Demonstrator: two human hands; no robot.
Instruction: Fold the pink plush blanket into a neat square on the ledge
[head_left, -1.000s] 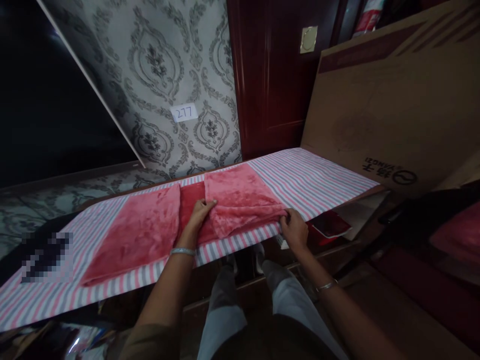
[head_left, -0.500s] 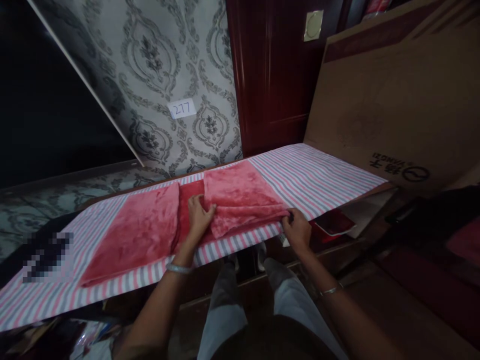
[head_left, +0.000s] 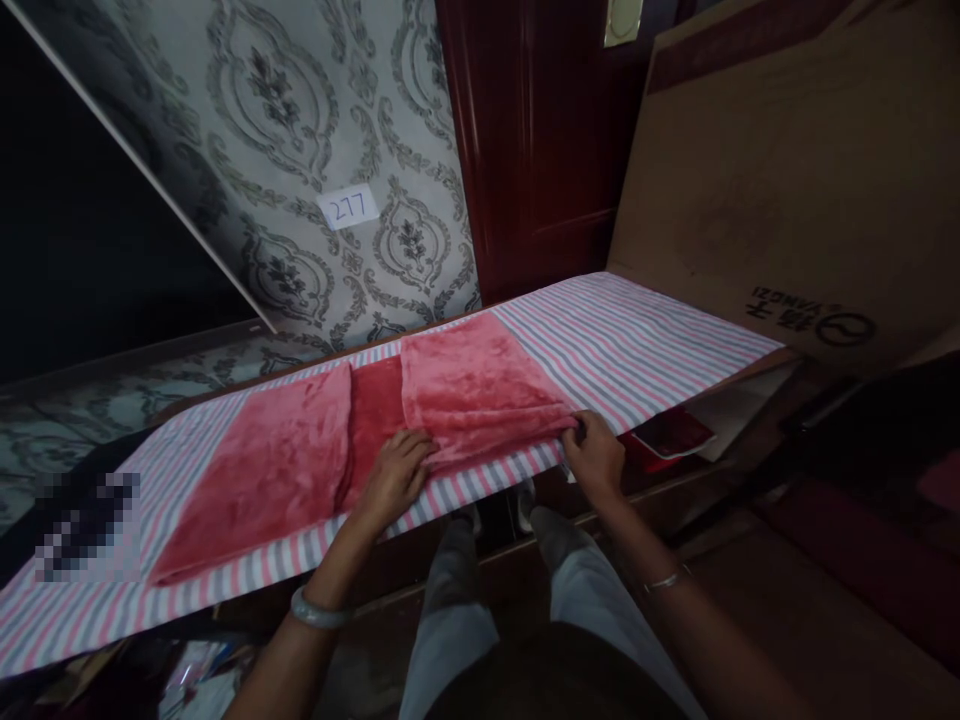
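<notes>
A pink plush cloth (head_left: 262, 470) lies with both ends turned in, leaving a darker red strip between its two flaps. At the near left corner of the right-hand flap, my left hand (head_left: 396, 475) has its fingers bent over the edge, closed on the fabric; the thumb is partly hidden. My right hand (head_left: 596, 455) pinches the near right corner of the same flap. Creases run along this flap between the two hands. Under the cloth is a striped cover (head_left: 615, 340) in pink, grey and white.
A large cardboard box (head_left: 772, 190) stands at the right end. Behind are a patterned wall with a paper label (head_left: 349, 207) and a dark red door (head_left: 536, 150). A dark screen (head_left: 97, 220) is at the left. Assorted items (head_left: 195, 670) sit below the table's left front.
My left hand has moved down from the flap's inner edge to its near left corner, and its fingers have closed there. My right hand keeps its pinch on the near right corner.
</notes>
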